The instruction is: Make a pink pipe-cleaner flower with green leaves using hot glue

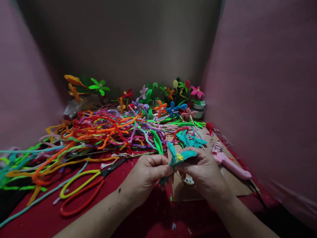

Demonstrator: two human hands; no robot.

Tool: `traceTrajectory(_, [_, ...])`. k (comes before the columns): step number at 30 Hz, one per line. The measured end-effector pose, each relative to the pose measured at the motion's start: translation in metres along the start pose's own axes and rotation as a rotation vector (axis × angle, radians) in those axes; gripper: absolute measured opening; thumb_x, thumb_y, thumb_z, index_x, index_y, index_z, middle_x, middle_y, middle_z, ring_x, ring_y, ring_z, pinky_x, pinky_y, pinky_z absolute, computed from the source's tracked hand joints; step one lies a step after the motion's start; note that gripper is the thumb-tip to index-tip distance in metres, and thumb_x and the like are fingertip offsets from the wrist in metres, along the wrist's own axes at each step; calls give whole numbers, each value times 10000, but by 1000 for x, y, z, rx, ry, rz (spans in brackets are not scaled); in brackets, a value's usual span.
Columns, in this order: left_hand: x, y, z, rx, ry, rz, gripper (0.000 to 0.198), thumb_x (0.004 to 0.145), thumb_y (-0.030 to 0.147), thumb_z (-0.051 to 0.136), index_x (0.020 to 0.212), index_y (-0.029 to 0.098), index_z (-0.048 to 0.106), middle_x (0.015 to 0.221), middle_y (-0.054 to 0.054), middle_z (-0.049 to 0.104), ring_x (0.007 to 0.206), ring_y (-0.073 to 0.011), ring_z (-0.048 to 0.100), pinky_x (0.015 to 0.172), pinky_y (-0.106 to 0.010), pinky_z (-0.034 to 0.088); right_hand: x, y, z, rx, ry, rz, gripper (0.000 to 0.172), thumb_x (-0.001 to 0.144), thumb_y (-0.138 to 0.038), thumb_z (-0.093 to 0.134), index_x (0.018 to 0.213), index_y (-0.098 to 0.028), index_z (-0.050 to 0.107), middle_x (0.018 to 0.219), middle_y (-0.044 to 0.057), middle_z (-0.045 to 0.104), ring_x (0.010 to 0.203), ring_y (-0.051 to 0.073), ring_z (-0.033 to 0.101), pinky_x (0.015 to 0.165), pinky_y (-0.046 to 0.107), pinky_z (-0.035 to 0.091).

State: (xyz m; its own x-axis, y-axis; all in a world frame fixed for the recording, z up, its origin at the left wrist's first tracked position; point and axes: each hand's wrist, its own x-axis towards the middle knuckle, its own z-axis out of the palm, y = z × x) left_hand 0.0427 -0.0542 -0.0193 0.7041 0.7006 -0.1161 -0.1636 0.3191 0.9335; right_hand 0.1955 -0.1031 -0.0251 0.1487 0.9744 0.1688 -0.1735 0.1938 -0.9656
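A teal pipe-cleaner flower (171, 154) with a yellow centre (179, 157) is held between my two hands, above the left edge of a piece of cardboard (231, 186). My left hand (152, 172) pinches its left side near the base, thumb and fingers pressed together. On the other side, my right hand (201, 170) is closed on the base and a right petal. Another teal petal hangs below, between the hands. Several loose teal petals (192, 139) lie on the cardboard just beyond. The fingertips partly hide the flower's base.
A pink glue gun (230, 164) lies on the cardboard at right. Scissors with yellow and red handles (85, 183) rest on the red cloth (119, 185) at left. Tangled coloured pipe cleaners (99, 129) cover the left and middle; finished flowers (172, 109) stand behind. Pink walls (262, 82) flank both sides.
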Motion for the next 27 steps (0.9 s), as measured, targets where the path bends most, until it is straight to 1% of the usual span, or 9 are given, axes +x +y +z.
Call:
traceTrajectory(4, [1,-1,-2,-10,-45,-8,161,684,224,651,582,119,583,513,4,573,430,-62,467,434,-178,360,-3,-1,1,20,-16,-8,122,626,-152,730,656,-183,616,574,-59,502,465,51,446,426,167,373])
traceTrajectory(8, [2,-2,-3,-22,-72,-17,161,670,230,667,584,114,596,504,4,569,426,-59,466,429,-172,358,-6,0,4,55,-11,-17,116,625,-142,734,653,-185,630,594,-55,508,487,47,435,448,167,369])
traceTrajectory(11, [2,-2,-3,-58,-102,-27,170,669,252,679,609,107,612,506,-1,572,427,-63,477,424,-173,362,-6,1,5,134,-55,31,99,627,-146,730,635,-178,636,582,-48,515,493,51,426,460,176,357])
traceTrajectory(15, [1,-4,-1,-131,-156,-56,223,679,299,677,619,92,620,487,-11,566,403,-61,468,414,-174,362,-6,2,5,231,-155,128,84,634,-170,716,629,-156,632,578,-27,512,541,88,476,516,216,383])
traceTrajectory(17, [0,-5,-1,-160,-166,-72,227,673,301,680,627,87,622,474,-10,558,391,-59,461,406,-172,364,-7,3,5,273,-182,179,108,635,-171,710,601,-151,610,578,-26,499,556,95,483,533,226,385])
traceTrajectory(19, [0,-6,-2,-170,-179,-98,210,671,282,675,637,80,626,463,-10,552,380,-62,462,393,-174,373,-7,3,6,314,-179,217,134,614,-155,716,579,-153,586,577,-31,487,548,89,463,529,224,373])
traceTrajectory(22, [1,-5,-3,-154,-195,-141,128,665,191,638,612,77,613,456,-18,556,359,-71,462,365,-181,389,-6,2,7,344,-176,254,159,563,-131,732,573,-155,575,603,-30,503,544,87,450,517,225,359])
traceTrajectory(24, [1,-4,-3,-145,-195,-160,85,648,135,610,581,86,590,462,-25,567,354,-75,462,354,-186,402,-5,2,6,331,-171,248,170,540,-123,740,561,-153,574,607,-27,511,544,90,452,513,227,354])
traceTrajectory(27, [1,-2,-1,-145,-197,-170,75,641,115,591,570,97,575,451,-16,559,345,-75,454,344,-193,416,-5,2,3,298,-157,214,167,553,-123,741,548,-156,577,581,-30,498,534,90,443,516,229,357])
